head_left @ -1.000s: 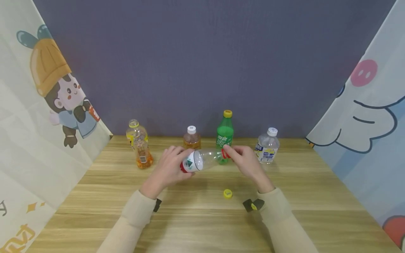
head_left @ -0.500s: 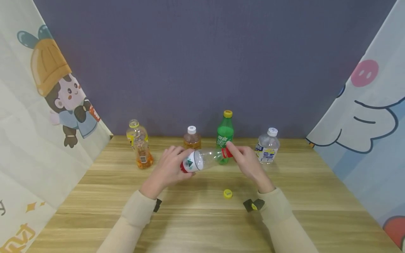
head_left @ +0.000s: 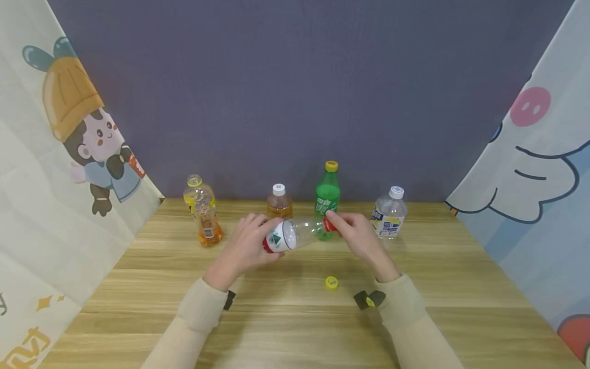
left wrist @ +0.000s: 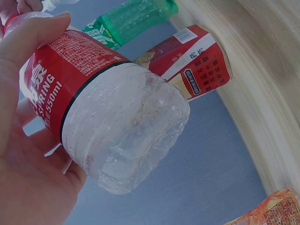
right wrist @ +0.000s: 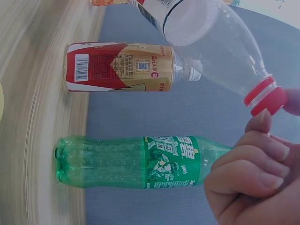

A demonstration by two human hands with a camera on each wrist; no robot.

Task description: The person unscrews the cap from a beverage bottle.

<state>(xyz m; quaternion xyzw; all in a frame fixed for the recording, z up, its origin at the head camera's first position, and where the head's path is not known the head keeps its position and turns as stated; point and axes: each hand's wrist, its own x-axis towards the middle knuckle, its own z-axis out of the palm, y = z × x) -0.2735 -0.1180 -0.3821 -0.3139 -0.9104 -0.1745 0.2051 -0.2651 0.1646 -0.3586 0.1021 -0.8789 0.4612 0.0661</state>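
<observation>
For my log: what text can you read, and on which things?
"SPRING": held bottle
"550ml": held bottle
"泉": held bottle
"雪碧": green bottle
Other print is too small, blurred or cut off, including on the red-gold bottle, orange bottle, far-right bottle, loose cap and curtain.

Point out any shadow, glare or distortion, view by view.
Head view: soft shadows on the tabletop beside the sleeves; left wrist view: small glints on the base of the clear bottle, the scene tilted; right wrist view: streaky highlights along the same bottle's shoulder, and the picture turned sideways, so the green bottle seems to lie flat, though the head view shows it upright.
</observation>
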